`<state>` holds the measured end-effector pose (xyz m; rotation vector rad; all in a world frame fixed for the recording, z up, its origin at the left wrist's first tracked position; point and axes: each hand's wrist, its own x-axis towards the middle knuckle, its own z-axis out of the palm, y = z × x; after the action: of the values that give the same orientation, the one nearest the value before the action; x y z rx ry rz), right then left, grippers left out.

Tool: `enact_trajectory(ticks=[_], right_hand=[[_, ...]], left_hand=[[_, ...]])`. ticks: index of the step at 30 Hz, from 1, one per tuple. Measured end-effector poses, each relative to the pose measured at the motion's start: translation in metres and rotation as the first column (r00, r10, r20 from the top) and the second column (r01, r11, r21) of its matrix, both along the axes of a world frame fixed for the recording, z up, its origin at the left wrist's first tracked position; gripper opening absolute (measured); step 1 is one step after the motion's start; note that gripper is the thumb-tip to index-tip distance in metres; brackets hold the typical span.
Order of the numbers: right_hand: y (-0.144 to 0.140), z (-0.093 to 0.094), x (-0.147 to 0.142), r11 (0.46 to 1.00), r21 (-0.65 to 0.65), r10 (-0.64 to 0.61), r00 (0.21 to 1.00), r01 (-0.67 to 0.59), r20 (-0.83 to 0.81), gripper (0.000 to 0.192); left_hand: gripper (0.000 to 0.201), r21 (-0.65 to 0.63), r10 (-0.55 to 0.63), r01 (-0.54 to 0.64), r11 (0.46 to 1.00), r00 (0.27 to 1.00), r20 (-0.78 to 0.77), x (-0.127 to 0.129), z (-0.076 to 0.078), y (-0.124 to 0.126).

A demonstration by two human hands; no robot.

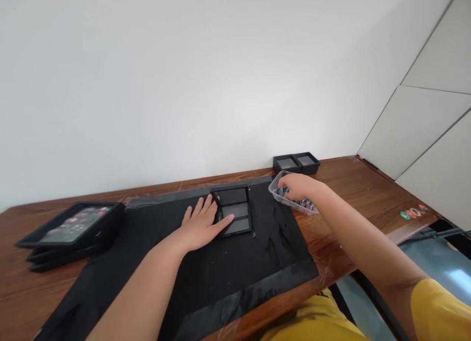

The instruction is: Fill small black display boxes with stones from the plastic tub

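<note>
A black rectangular frame-like case (241, 225) with a grey inside lies on a black mat, a dark strip across its middle. My left hand (200, 224) rests at its left edge, fingers spread, with the thumb reaching over the grey part. To the right, my right hand (300, 185) dips into a clear plastic container (276, 196) of small colourful pieces (306, 203). Its fingers are bent down among the pieces, and whatever they pinch is hidden.
On the left stands a stack of black frames (77, 228), the top one showing small pink and pale items. More black cases (296, 162) are stacked against the wall behind the container. Several round coloured stickers (412, 213) lie on the wooden table (346, 194) at right.
</note>
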<state>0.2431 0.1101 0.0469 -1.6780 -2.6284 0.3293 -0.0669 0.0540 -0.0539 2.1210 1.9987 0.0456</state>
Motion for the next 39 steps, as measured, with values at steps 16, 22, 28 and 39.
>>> enact_trajectory(ticks=[16, 22, 28, 39], right_hand=[[-0.011, 0.014, 0.01, 0.996, 0.089, 0.001, 0.993, 0.01, -0.121, 0.008], [-0.026, 0.028, 0.018, 0.985, 0.158, -0.013, 0.947, 0.066, -0.32, 0.009], [-0.043, 0.025, 0.007, 0.991, 0.132, 0.04, 0.848, 0.036, -0.528, 0.012], [-0.06, 0.003, -0.035, 0.981, 0.16, 0.191, 0.687, -0.109, -0.701, 0.012]], left_hand=[[0.1, -0.009, -0.003, 0.003, 1.0, 1.0, -0.001, 0.004, 0.008, -0.005], [0.098, 0.008, -0.013, 0.013, 1.0, 1.0, 0.013, 0.003, -0.001, -0.008], [0.103, -0.023, -0.012, 0.013, 1.0, 0.999, 0.045, 0.007, 0.012, -0.015], [0.072, 0.486, 0.011, -0.216, 0.847, 0.921, 0.39, 0.016, 0.062, -0.025]])
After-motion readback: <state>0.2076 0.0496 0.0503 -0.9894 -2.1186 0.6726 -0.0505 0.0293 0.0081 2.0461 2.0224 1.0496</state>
